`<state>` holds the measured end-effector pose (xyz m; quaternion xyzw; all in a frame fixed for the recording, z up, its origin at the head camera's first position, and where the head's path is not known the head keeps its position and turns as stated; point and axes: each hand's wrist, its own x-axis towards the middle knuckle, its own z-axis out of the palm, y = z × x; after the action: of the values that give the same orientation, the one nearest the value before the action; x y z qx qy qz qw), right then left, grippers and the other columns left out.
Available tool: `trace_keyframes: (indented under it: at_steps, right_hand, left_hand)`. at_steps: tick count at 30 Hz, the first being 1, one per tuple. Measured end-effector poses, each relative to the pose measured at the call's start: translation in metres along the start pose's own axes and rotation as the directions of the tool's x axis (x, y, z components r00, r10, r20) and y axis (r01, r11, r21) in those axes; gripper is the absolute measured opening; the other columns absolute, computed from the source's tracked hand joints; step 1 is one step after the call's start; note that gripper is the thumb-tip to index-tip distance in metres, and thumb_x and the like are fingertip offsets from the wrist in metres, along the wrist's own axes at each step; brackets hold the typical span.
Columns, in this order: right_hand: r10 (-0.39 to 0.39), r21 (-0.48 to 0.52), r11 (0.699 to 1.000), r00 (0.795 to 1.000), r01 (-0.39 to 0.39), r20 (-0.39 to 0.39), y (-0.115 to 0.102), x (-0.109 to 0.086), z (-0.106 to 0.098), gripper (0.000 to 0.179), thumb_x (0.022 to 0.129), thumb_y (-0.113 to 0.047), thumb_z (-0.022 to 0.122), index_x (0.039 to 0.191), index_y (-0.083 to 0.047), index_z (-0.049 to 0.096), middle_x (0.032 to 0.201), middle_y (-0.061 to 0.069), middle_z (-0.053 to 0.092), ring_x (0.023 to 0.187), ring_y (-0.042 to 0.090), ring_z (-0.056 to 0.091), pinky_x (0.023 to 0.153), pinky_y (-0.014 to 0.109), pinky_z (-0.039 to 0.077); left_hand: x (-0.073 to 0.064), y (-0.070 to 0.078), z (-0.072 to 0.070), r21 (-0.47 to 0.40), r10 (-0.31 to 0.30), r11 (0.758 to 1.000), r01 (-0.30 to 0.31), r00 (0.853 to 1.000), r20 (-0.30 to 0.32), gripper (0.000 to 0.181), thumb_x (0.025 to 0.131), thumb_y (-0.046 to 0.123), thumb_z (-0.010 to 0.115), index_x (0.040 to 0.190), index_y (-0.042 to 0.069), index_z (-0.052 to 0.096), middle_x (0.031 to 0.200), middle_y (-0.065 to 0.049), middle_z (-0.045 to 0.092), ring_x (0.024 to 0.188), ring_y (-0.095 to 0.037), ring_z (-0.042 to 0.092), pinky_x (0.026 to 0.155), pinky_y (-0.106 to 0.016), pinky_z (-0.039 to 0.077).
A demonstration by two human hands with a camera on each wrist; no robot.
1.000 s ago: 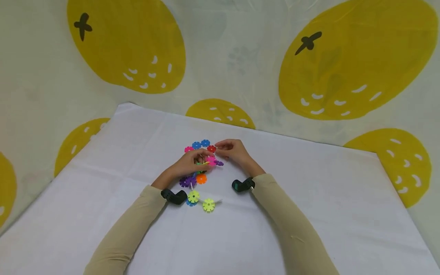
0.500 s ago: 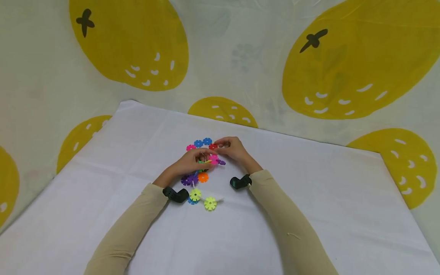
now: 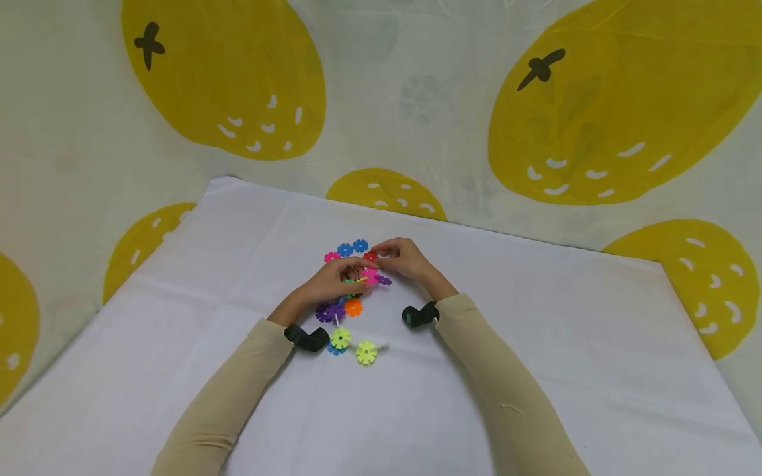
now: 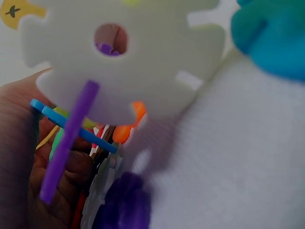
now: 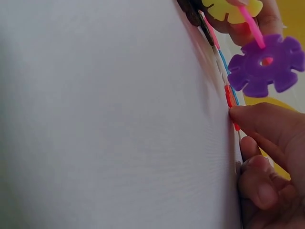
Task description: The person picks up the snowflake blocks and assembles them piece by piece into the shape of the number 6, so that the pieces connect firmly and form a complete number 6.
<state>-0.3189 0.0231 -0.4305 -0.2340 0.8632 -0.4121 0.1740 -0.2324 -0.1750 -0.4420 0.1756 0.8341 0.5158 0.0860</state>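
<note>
While the left hand [image 3: 326, 284] grips linked discs [image 3: 370, 276], the right hand [image 3: 408, 260] touches the red disc [image 3: 370, 256], grip unclear, apparently fetching it, which calls for a neat pinch!

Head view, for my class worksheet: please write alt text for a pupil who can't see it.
The left hand holds a joined cluster of notched discs, pink and purple showing, while the right hand touches a red disc. More coloured discs lie on a white cloth, before a backdrop printed with yellow fruit shapes.
</note>
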Motion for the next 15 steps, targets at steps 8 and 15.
trace_keyframes:
  at_steps: [8, 15]
  right_hand:
    - [0.000, 0.023, 1.000, 1.000, 0.000, 0.001, 0.0037, -0.0018, -0.0019, 0.030, 0.086, -0.011, 0.073, 0.114, -0.001, 0.069, 0.104, 0.013, 0.061, 0.069, 0.015, 0.043, 0.059, 0.020, 0.037]
    - [-0.055, 0.065, 0.996, 0.998, 0.055, 0.000, 0.0057, -0.0055, -0.0024, 0.031, 0.087, -0.007, 0.071, 0.115, 0.002, 0.066, 0.096, 0.012, 0.059, 0.069, 0.014, 0.046, 0.060, 0.019, 0.041]
  left_hand:
    - [-0.0005, 0.0007, 0.0009, -0.007, -0.014, 1.000, 0.014, 1.000, -0.004, 0.041, 0.088, 0.018, 0.073, 0.127, 0.009, 0.063, 0.091, -0.005, 0.056, 0.082, -0.021, 0.049, 0.071, -0.026, 0.041]
    - [-0.0003, -0.0009, 0.0008, -0.009, -0.011, 1.000, 0.011, 1.000, -0.002, 0.041, 0.088, 0.019, 0.072, 0.127, 0.010, 0.063, 0.090, -0.003, 0.056, 0.080, -0.019, 0.049, 0.069, -0.026, 0.041]
